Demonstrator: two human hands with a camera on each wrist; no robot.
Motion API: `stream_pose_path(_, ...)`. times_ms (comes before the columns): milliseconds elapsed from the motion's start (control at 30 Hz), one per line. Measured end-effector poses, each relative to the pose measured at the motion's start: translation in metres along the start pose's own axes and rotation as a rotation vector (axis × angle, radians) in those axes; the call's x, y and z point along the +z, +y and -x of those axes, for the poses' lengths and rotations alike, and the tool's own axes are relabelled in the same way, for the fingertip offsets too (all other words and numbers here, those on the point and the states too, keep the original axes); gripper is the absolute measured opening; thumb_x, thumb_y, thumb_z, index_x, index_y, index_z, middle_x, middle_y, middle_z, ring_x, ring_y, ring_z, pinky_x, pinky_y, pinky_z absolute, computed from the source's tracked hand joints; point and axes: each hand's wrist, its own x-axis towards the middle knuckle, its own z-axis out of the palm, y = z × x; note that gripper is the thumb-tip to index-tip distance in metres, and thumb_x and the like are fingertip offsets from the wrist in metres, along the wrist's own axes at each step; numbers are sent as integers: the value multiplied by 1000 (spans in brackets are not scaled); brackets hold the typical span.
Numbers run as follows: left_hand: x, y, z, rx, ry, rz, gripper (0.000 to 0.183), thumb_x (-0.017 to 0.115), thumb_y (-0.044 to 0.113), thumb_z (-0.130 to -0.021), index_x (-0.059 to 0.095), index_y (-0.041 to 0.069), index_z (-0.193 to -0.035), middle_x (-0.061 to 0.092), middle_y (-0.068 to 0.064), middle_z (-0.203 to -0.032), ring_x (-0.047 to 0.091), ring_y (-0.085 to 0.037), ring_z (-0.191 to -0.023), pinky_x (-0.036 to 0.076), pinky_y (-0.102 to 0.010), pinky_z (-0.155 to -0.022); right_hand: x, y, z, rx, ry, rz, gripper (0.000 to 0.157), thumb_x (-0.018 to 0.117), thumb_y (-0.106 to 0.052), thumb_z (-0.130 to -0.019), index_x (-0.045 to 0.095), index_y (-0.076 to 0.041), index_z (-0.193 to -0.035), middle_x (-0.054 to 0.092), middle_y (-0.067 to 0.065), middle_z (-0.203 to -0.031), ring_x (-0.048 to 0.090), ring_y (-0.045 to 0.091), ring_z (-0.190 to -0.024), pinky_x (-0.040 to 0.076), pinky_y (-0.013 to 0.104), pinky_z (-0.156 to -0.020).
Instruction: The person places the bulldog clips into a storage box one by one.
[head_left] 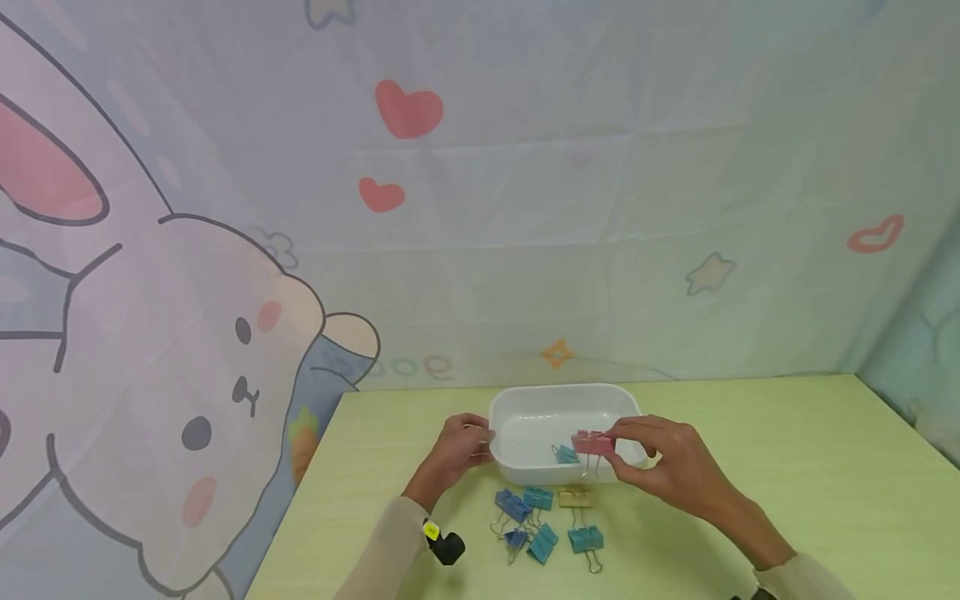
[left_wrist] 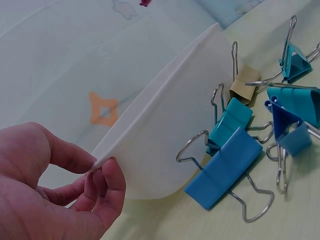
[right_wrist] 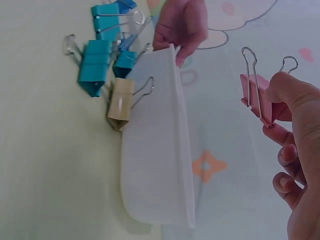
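Note:
A white plastic basin (head_left: 525,475) stands on the table, with a teal binder clip (head_left: 566,455) lying inside it. My left hand (head_left: 462,446) pinches the basin's left rim between thumb and fingers, as the left wrist view shows closely. Above the basin's right front part, my right hand (head_left: 671,462) pinches a pink binder clip (head_left: 592,442) by one end. In the right wrist view the metal loops of that pink binder clip (right_wrist: 257,97) stick out. It is apart from the basin's rim.
In front of the basin lie several loose binder clips: a blue one (left_wrist: 225,167), teal ones (head_left: 586,539) and a yellow-tan one (head_left: 576,497). The pale yellow table (head_left: 750,467) meets a printed cloth (head_left: 525,250) behind. A black wrist device (head_left: 447,548) sits at the left sleeve.

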Motion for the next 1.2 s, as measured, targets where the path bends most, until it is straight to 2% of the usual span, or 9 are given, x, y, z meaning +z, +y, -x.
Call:
stream_pose_path(400, 0, 0, 0, 6, -3, 1, 35, 62, 3, -98, 51, -14, -127, 60, -28, -118, 70, -31, -94, 60, -32, -75, 5, 14, -38, 25, 9, 39, 28, 88, -8, -75, 79, -13, -100, 75, -4, -91, 48, 7, -62, 38, 19, -53)
stream_pose_path(633, -1, -2, -2, 7, -9, 7, 34, 62, 2, -98, 51, -14, -126, 60, -27, -116, 69, -27, -89, 60, -31, -75, 13, 27, -53, 59, 30, 52, 21, 87, -10, -78, 80, -13, -98, 72, -7, -86, 43, 7, -60, 35, 23, -51)
stream_pose_path(1000, 0, -2, -2, -1, -6, 8, 33, 62, 2, -98, 51, -14, -126, 60, -29, -117, 69, -29, -91, 59, -30, -73, 21, 36, -66, 222, 17, 66, 22, 85, -16, -84, 80, -9, -104, 76, 4, -94, 45, 11, -61, 38, 28, -53)
stream_pose_path(1200, 0, -2, -2, 3, -4, 9, 33, 62, 2, -98, 52, -13, -125, 59, -31, -119, 70, -30, -92, 60, -31, -74, 28, 45, -68, 278, 25, 60, 21, 84, -15, -86, 80, -9, -105, 75, 4, -94, 45, 13, -61, 38, 29, -55)
